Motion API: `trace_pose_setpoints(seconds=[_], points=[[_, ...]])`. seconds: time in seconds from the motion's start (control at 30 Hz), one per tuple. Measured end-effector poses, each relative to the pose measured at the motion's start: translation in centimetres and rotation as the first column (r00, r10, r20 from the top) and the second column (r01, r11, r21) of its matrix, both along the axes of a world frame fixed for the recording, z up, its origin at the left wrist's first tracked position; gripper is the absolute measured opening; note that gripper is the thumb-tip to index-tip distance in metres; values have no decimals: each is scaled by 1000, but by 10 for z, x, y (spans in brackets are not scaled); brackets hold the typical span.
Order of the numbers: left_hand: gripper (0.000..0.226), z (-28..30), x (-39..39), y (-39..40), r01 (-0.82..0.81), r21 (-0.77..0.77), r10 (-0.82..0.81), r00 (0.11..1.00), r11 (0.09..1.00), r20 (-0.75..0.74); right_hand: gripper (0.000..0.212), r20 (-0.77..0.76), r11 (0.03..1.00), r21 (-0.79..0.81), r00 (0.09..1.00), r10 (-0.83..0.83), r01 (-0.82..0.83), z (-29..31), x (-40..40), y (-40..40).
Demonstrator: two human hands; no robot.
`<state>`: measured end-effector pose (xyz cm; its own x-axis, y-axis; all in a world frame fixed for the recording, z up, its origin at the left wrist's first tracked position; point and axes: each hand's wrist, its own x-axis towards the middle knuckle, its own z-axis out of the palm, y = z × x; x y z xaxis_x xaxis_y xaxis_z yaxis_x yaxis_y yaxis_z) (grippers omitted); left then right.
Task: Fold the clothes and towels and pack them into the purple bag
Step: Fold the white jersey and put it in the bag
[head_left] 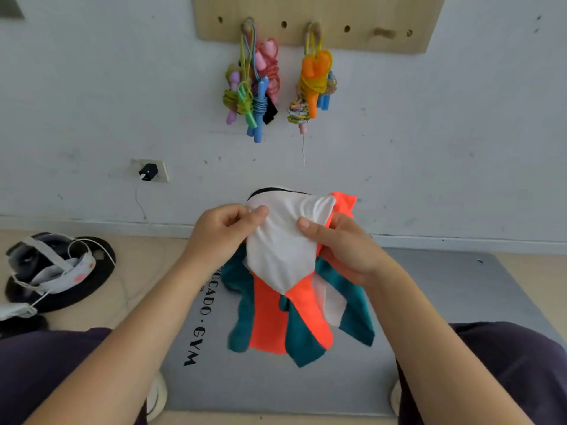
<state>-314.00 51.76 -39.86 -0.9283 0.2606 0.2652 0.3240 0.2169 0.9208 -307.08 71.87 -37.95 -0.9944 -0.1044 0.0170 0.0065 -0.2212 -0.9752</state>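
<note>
Above the grey gym mat (pixel 429 302) we hold up a white, orange and teal garment (pixel 285 271). Our left hand (pixel 221 234) pinches its top left edge; our right hand (pixel 343 243) grips the right side.

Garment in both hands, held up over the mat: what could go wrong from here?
1. The left hand and right hand pinch only the top of the white, orange and teal garment; its loose ends hang unevenly, so a fold started in the air may well come out crooked.
2. The hanging panels overlap, so they could tangle or bunch when laid on the grey mat.
3. No purple bag is in view, so packing will likely need a search or a turn.
</note>
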Motion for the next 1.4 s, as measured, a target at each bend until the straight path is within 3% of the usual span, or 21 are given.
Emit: trace_pose_setpoints(seconds=[0.1,0.17,0.2,0.27,0.3,0.37,0.43,0.47,0.57,0.7,0.8,0.87,1.0,1.1,1.27,1.4], points=[[46,-10,1,3,-151,85,160,981,985,-109,30,-22,990,93,994,105,-103,11,-1,10],[49,-10,-3,5,-218,142,228,972,966,-62,30,-5,972,153,983,183,-180,12,1,20],[59,-10,-6,6,-178,115,180,984,977,-9,30,8,957,197,976,218,-215,10,3,24],[79,-13,-7,10,55,17,-58,982,998,178,26,37,927,253,961,275,-276,2,4,28],[80,-18,-5,14,212,10,-205,930,977,304,25,54,920,264,957,285,-289,-3,4,28],[70,-39,1,21,425,60,-383,736,903,558,27,83,929,251,962,259,-272,-16,3,26],[64,-57,9,25,478,90,-394,585,874,709,31,97,948,242,977,188,-206,-32,0,27],[55,-62,11,27,449,99,-378,590,888,713,31,101,952,258,984,144,-166,-39,-1,29],[39,-61,6,28,108,254,-249,739,961,626,29,136,947,312,990,40,-81,-52,-3,38],[53,-44,-5,22,-47,455,-266,756,889,598,33,173,922,383,975,-141,65,-59,-6,35],[40,-37,-5,17,-2,429,-308,693,903,651,17,148,902,419,972,-183,106,-62,-7,30],[32,-36,0,16,62,388,-326,671,920,666,22,152,893,443,974,-168,85,-62,-6,32],[34,-36,7,16,107,387,-320,776,916,544,47,157,967,252,984,-79,38,-54,0,35],[27,-30,10,15,189,392,-364,822,900,438,52,182,995,104,983,-16,-3,-49,2,34],[20,-21,8,11,298,328,-379,899,896,219,68,277,994,-1,955,103,-106,-46,2,28],[20,-25,4,8,307,307,-366,917,901,158,67,382,997,14,922,63,-74,-51,-3,31]])
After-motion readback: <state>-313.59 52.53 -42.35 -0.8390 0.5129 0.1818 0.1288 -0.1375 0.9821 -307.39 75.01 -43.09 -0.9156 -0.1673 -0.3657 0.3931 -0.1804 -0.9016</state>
